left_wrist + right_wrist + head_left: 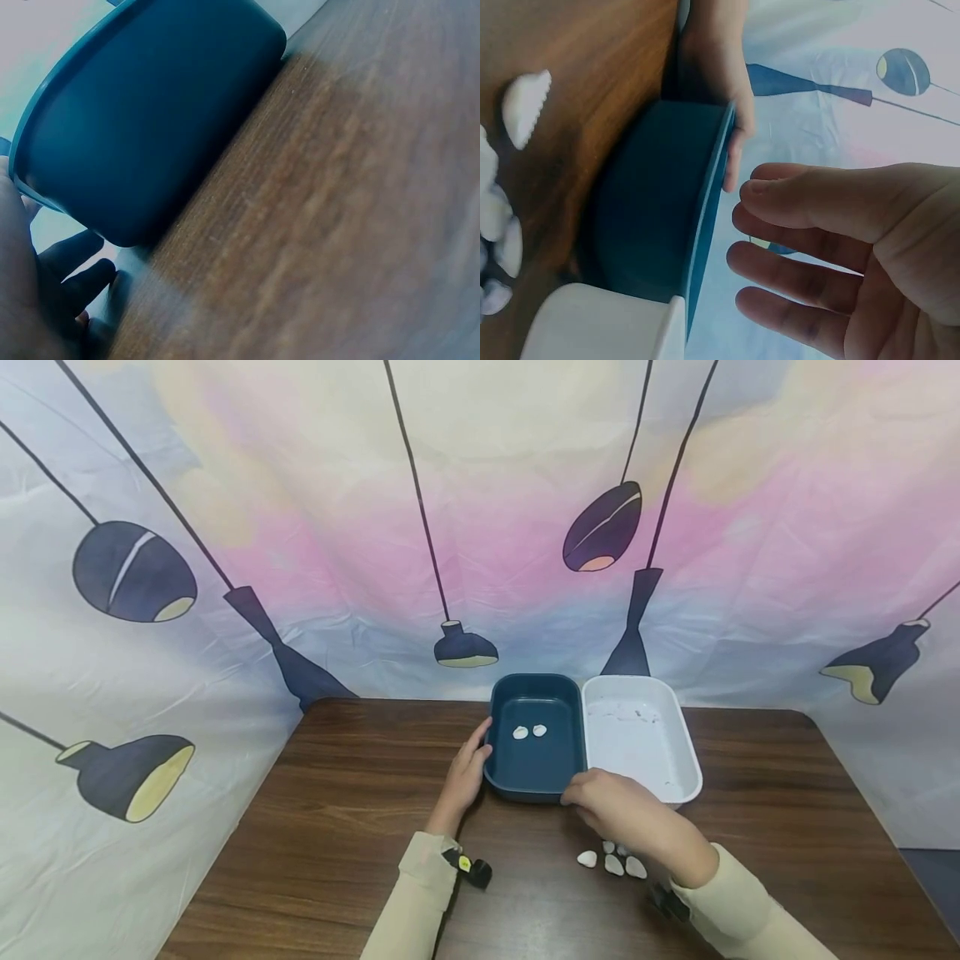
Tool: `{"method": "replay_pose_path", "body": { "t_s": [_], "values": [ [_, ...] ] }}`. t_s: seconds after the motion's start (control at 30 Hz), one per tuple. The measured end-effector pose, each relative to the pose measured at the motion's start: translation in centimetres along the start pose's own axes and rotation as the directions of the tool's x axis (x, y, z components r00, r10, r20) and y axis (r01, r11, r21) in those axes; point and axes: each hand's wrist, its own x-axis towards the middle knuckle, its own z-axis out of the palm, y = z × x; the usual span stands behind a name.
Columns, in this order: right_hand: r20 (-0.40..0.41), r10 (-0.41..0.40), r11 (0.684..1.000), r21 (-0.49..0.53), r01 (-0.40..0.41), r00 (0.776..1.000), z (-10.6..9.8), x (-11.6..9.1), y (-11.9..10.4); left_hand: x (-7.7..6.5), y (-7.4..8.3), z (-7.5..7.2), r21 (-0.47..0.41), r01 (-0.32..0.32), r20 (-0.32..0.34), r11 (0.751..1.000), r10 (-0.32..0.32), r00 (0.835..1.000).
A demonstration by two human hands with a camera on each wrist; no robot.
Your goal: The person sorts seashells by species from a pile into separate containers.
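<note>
My left hand [465,772] holds the left edge of a dark teal dish [534,772], its thumb at the rim and its fingers along the outer wall. Two small white seashells [521,732] lie inside this dish. Over its near right corner hangs my right hand [618,806], fingers loosely bent. In the right wrist view nothing shows between that hand's thumb [780,193] and fingers. Several more white shells lie on the table below the right hand; one shell [526,109] has a ridged edge.
A white dish [637,739] with small specks on its bottom stands against the teal dish's right side. Both stand near the back edge of the brown wooden table [360,827]. Behind hangs a cloth [337,527] printed with dark lamps.
</note>
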Motion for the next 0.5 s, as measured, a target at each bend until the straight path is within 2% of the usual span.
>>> {"method": "replay_pose_path", "body": {
  "t_s": [0.3, 0.5],
  "values": [
    [0.066, -0.003, 1.000, 0.019, 0.001, 0.998, 1.7, -1.5, -0.1, 0.1, 0.1, 0.1, -0.001, -0.001, -0.001, 1.000, 0.001, 1.000],
    [0.074, -0.012, 1.000, 0.014, 0.011, 0.997, 3.2, -2.1, 0.2, 0.0, 0.1, 0.1, -0.002, -0.001, -0.002, 1.000, 0.001, 1.000]
  ]
}}
